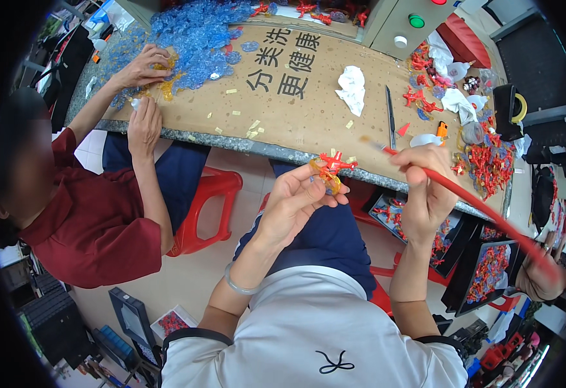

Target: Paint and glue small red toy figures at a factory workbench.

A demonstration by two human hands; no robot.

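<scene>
Just past the table's near edge, my left hand (pixel 294 202) pinches a small red plastic figure (pixel 338 163), together with translucent yellow and blue pieces (pixel 330 183). How these parts join is too small to make out. To the right, my right hand (pixel 426 187) is closed around a long red-handled brush (pixel 483 216). Its tan bristle tip points left over the table, apart from the red figure. The far end of the handle is blurred.
On the cardboard-covered table (pixel 192 119) lie a blade-like tool (pixel 390 110), crumpled tissue (pixel 351 90) and yellow scraps. Red figures (pixel 490 161) heap at right, blue translucent pieces (pixel 186 45) at far left. A co-worker's hands (pixel 144 126) work there. Filled trays (pixel 488 273) stand below right.
</scene>
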